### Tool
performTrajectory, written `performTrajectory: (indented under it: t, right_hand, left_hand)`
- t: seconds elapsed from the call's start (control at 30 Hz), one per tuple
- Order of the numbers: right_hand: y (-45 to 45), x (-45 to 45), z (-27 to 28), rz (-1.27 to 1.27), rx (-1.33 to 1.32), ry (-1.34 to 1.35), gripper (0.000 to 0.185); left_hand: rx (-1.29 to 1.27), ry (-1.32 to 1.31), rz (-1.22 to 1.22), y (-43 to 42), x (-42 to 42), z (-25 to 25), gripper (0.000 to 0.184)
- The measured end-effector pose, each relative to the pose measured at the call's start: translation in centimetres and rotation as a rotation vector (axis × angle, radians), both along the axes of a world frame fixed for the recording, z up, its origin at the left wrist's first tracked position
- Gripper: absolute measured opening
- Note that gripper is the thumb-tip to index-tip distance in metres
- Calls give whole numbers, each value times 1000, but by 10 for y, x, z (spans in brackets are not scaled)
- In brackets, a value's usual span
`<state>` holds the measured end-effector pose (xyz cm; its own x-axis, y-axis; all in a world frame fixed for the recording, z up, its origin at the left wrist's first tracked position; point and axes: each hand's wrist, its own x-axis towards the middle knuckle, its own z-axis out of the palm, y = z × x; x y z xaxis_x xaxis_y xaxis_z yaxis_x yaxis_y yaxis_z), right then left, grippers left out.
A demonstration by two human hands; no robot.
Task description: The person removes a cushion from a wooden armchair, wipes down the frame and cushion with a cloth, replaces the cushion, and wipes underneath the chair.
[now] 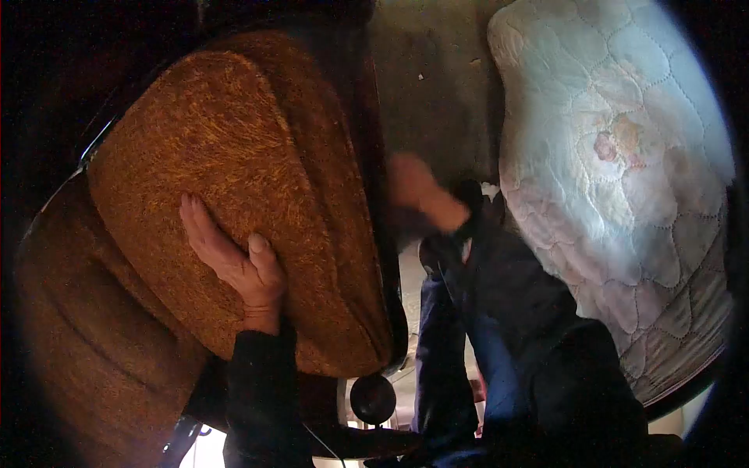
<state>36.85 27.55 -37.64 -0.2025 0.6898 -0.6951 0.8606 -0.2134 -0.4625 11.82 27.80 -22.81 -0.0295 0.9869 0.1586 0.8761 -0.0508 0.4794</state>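
Note:
A brown, short-piled seat cushion (234, 148) fills the left of the view, with a seam running along its front edge. On top of it my left hand (234, 261) rests palm down, fingers stretched out and thumb apart, holding nothing. My right hand (425, 191) is beside the cushion's dark front edge (382, 234), smeared by motion. Its fingers look bent, but whether they hold anything does not show. A dark sleeve covers each arm.
The brown backrest or side (94, 327) of the seat borders the cushion at lower left. A pale quilted cover (616, 179) lies on the right. Between them is the grey-brown floor (437, 86). A dark round knob (373, 399) shows at the bottom.

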Motion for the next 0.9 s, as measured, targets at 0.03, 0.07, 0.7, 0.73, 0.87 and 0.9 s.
performTrajectory:
  t: [0.03, 0.07, 0.7, 0.73, 0.87, 0.9]
  right_hand:
    - [37, -1, 1, -50, 59, 44, 25]
    - [70, 2, 4, -100, 119, 80, 25]
    - [152, 5, -9, -428, 672, 60, 32]
    - [159, 11, -2, -425, 676, 57, 32]
    - [169, 24, 17, -186, 327, 135, 34]
    - [175, 25, 21, -167, 256, 70, 35]
  left_hand:
    - [-25, -9, -18, 1, -2, 2, 77]
    - [-17, -10, -14, 1, -2, 3, 77]
    - [13, 84, -23, 6, -4, 1, 78]
    - [17, 82, -29, 7, -3, 1, 78]
    - [4, 58, 4, 6, 3, 7, 78]
    - [9, 47, 8, 8, 2, 6, 78]
